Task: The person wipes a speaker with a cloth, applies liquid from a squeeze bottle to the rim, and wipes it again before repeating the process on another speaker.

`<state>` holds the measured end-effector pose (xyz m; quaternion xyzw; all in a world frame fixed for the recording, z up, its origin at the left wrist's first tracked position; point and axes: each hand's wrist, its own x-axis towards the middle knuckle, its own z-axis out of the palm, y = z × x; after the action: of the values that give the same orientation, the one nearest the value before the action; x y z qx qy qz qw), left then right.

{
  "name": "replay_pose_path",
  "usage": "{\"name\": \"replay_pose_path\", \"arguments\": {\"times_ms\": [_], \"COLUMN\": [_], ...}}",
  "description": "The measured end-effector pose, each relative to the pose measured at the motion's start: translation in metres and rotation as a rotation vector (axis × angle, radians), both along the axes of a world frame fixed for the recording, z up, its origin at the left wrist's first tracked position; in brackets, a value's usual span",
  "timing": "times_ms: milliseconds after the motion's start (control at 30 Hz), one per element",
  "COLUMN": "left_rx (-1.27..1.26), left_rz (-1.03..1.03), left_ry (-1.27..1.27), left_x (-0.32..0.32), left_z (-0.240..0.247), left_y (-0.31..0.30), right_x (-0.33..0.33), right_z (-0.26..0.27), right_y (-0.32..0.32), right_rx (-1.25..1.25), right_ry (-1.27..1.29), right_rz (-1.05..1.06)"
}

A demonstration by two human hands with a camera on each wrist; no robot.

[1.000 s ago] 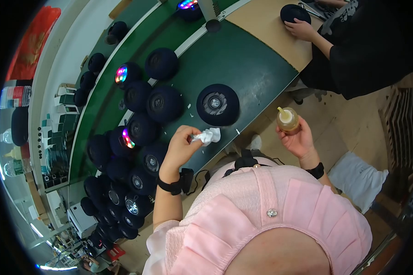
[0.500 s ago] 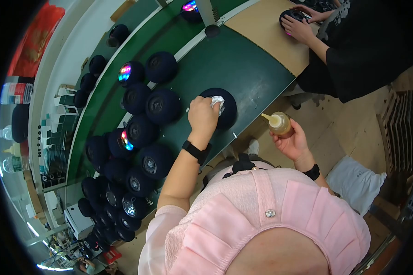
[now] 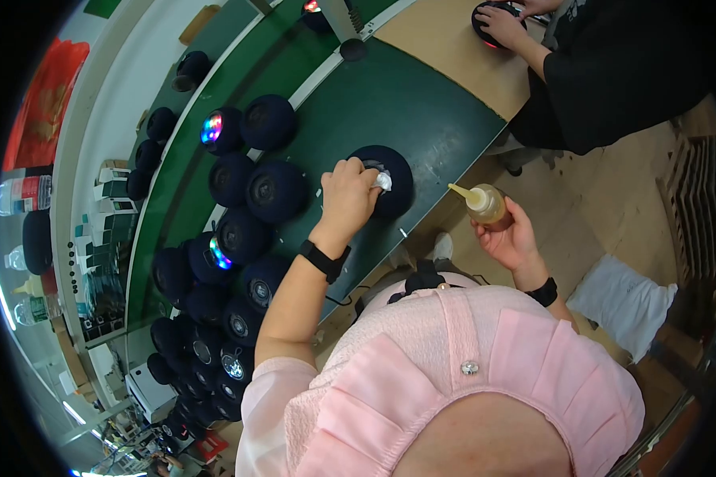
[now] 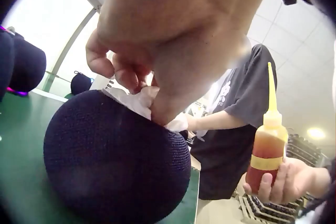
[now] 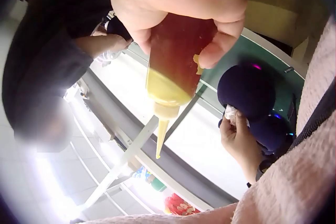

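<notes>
In the head view my left hand (image 3: pixel 347 200) pinches a crumpled white tissue (image 3: pixel 383 181) against the top of a dark navy, fabric-covered round speaker (image 3: pixel 396 191). The left wrist view shows the fingertips and tissue (image 4: pixel 137 101) pressed on the upper face of that speaker (image 4: pixel 118 161), partly hiding it. Beyond the table edge, my right hand (image 3: pixel 515 238) grips a squeeze bottle (image 3: pixel 489 207) with a long yellow nozzle. Reddish-brown liquid shows inside the bottle (image 5: pixel 181 56) in the right wrist view, the fingers curled around its base.
Several similar speakers (image 3: pixel 277 192) crowd the left side of the green table (image 3: pixel 422 111), some glowing with coloured lights. Another person (image 3: pixel 605 87) handles a speaker at the brown board (image 3: pixel 445 48). A white bag (image 3: pixel 624 306) lies at the lower right.
My left hand has moved from beside the speaker onto its top with the tissue, and now stays there. The bottle in my right hand has tipped, its nozzle leaning further left toward the table.
</notes>
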<state>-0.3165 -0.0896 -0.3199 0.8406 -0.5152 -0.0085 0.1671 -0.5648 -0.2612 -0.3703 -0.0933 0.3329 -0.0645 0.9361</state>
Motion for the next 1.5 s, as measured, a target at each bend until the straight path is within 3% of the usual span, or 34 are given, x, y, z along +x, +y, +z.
{"name": "replay_pose_path", "arguments": {"times_ms": [67, 167, 200, 233, 267, 333, 433, 500, 667, 700, 733, 800, 900, 1067, 1167, 1233, 1333, 1467, 1500], "left_rx": [0.044, 0.04, -0.048, -0.189, -0.323, -0.589, -0.637, -0.696, -0.479, -0.286, -0.132, -0.169, -0.26, -0.116, -0.069, -0.412, -0.61, -0.743, -0.66], "left_rz": [-0.023, -0.257, -0.159, 0.052, 0.132, 0.176, 0.219, 0.471, 0.663, 0.678, 0.691, 0.672, 0.643, 0.477, 0.51, 0.467, 0.43, 0.37, 0.409], "left_ry": [-0.05, 0.438, 0.518, 0.767, 0.998, 1.181, 1.105, 1.096, 0.756, 0.548, 0.392, 0.218, 0.188, -0.104, -0.115, -0.337, -0.613, -0.959, -0.939], "left_x": [0.007, 0.049, 0.059, 0.06, 0.066, 0.056, 0.054, 0.047, 0.032, 0.029, 0.017, 0.009, 0.011, 0.032, 0.055, 0.062, 0.103, 0.206, 0.242], "left_z": [0.002, 0.004, 0.011, 0.026, 0.042, 0.077, 0.075, 0.054, -0.06, -0.071, -0.055, -0.046, -0.031, -0.064, 0.002, 0.084, 0.195, 0.306, 0.328], "left_y": [0.0, 0.002, 0.007, 0.015, 0.025, 0.041, 0.075, 0.093, 0.127, 0.13, 0.122, 0.115, 0.113, 0.124, 0.118, 0.107, 0.098, 0.08, 0.079], "right_x": [0.0, -0.002, -0.002, -0.002, -0.005, -0.006, -0.006, -0.005, 0.003, 0.004, 0.005, 0.009, 0.011, 0.025, 0.023, 0.02, 0.028, 0.036, 0.037], "right_z": [0.001, 0.001, 0.001, 0.002, 0.004, 0.007, 0.008, 0.008, 0.01, 0.011, 0.012, 0.013, 0.013, 0.017, 0.014, 0.014, 0.017, 0.023, 0.024], "right_y": [0.0, 0.0, 0.0, -0.001, -0.001, -0.002, -0.002, -0.002, 0.0, 0.0, 0.001, 0.0, 0.0, 0.004, 0.001, -0.005, -0.006, -0.001, 0.002], "right_rx": [-0.013, -0.029, -0.033, -0.033, -0.051, -0.072, -0.064, -0.073, -0.059, -0.064, -0.068, -0.071, -0.1, -0.041, -0.074, -0.099, -0.106, -0.127, -0.132], "right_ry": [0.007, 0.012, 0.011, 0.008, 0.003, -0.001, -0.015, -0.013, -0.031, -0.026, -0.024, -0.006, -0.054, 0.012, 0.011, 0.0, 0.036, -0.007, 0.006], "right_rz": [-0.002, -0.008, -0.015, -0.019, -0.023, -0.022, -0.011, -0.014, 0.028, 0.04, 0.044, 0.065, 0.094, -0.007, 0.055, 0.109, 0.104, 0.088, 0.069]}}
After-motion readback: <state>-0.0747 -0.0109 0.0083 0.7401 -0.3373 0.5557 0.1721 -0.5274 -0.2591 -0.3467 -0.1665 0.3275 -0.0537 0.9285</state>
